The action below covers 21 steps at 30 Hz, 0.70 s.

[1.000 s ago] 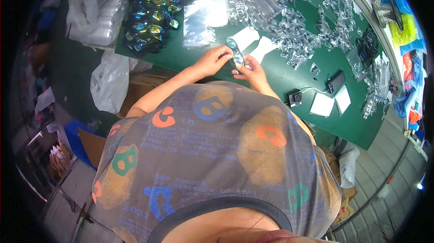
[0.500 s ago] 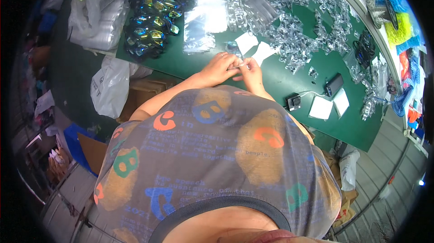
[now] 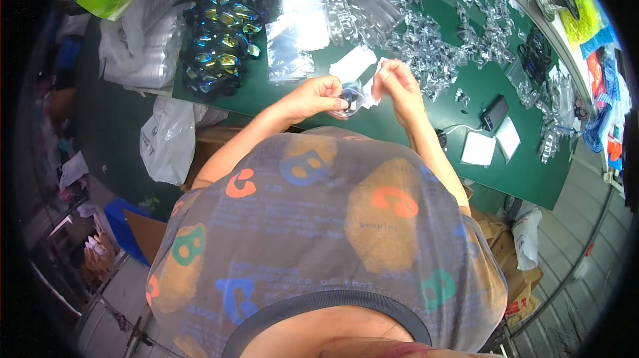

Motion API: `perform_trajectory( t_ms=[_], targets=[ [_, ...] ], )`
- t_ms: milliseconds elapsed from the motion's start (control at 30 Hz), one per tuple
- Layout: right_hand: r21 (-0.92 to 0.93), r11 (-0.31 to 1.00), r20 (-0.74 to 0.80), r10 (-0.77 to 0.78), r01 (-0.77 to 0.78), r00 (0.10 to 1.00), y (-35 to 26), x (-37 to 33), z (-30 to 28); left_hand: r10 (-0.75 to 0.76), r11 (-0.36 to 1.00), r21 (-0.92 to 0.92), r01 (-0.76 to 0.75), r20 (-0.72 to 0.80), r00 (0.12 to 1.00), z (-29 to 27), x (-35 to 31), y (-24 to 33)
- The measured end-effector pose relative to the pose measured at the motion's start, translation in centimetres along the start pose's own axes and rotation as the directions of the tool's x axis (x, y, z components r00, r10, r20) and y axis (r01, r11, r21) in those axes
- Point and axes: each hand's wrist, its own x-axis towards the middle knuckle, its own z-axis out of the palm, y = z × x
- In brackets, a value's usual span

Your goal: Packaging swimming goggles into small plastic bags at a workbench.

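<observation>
Green table [image 3: 532, 172] under bright light, curved by the lens; dark goggles with shiny lenses [image 3: 223, 42] heap at the far left, flat clear bags [image 3: 286, 48] lie beside them, and loose clear plastic pieces [image 3: 426, 45] spread over the far right. Work is at the near edge, in front of the torso. Left hand [image 3: 307, 100] has thumb and fingers clamped on a clear-wrapped dark item [image 3: 350, 100], likely one goggle in film; wrap details too small to tell. Right hand [image 3: 401, 88] is just right of it, thumb and fingertips together, seemingly pinched on a white slip [image 3: 371, 92] that hangs right beside the wrapped item; whether slip and wrap touch, cannot tell. Another white card [image 3: 353, 63] lies flat just beyond. Step in hand, by judgement: bringing slip and wrapped item together. Next move calls for a steady left pinch, the wrap's opening kept spread if there is one, and the slip lined up without creasing.
</observation>
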Motion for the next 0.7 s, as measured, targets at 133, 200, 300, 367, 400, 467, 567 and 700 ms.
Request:
perform_trajectory(
  t_ms=[133,200,300,367,400,467,567,700],
  targets=[
    [-0.085,0.990,0.116,0.123,-0.113,0.986,3.8,-0.7,1.9,-0.155,0.976,-0.144,0.165,0.078,0.985,2.0,-1.1,3.0],
    [-0.079,0.950,0.060,0.306,-0.301,0.950,5.7,-2.1,3.0,-0.156,0.988,-0.019,0.156,-0.007,0.988,1.8,-1.8,3.0],
    [-0.142,0.937,-0.082,0.309,-0.318,0.948,6.2,-2.7,3.1,0.011,0.966,0.257,0.020,-0.120,0.993,0.8,-2.7,3.5],
    [-0.223,0.943,-0.204,0.203,-0.247,0.958,7.5,-2.8,2.8,0.173,0.929,0.359,-0.089,-0.209,0.963,0.5,-3.3,4.7],
    [-0.114,0.954,-0.235,0.246,-0.278,0.940,8.1,-2.9,2.7,0.291,0.863,0.486,-0.137,-0.259,0.921,0.2,-3.5,5.2],
    [-0.119,0.953,-0.235,0.245,-0.278,0.941,7.3,-2.8,3.2,0.453,0.694,0.670,-0.263,-0.123,0.883,0.8,-3.7,6.1],
    [-0.175,0.954,-0.185,0.209,-0.242,0.960,5.8,-2.8,4.3,0.448,0.367,0.892,-0.265,0.080,0.890,4.6,-2.9,6.8],
    [-0.274,0.955,-0.152,0.076,-0.117,0.985,5.9,-2.5,5.1,0.386,0.587,0.789,-0.179,-0.079,0.919,4.7,-1.1,5.5]
  ],
)
